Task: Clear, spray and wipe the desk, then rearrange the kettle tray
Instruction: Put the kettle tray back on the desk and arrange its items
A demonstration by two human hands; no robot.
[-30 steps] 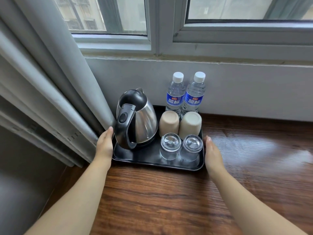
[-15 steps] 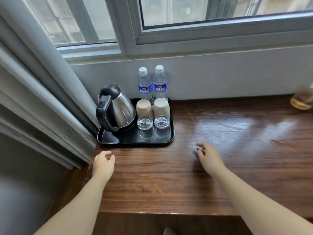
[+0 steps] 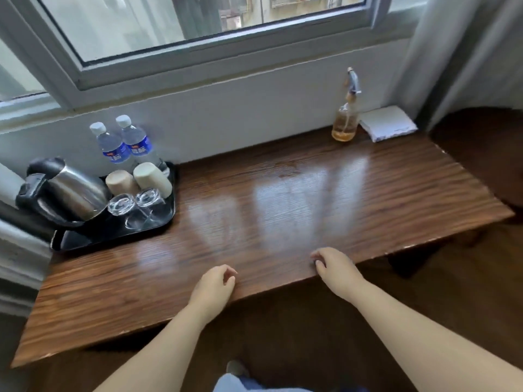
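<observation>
The surface (image 3: 283,222) is bare across its middle and right. The tray (image 3: 113,236) now sits at the back left corner, released a second ago; both hands have withdrawn to the front edge. Left hand (image 3: 215,287) and right hand (image 3: 334,267) are loosely curled, holding nothing. The arrangement appears finished. The kettle (image 3: 70,193) stands on the tray. Water bottles (image 3: 124,142) carry blue labels, text unreadable.
</observation>
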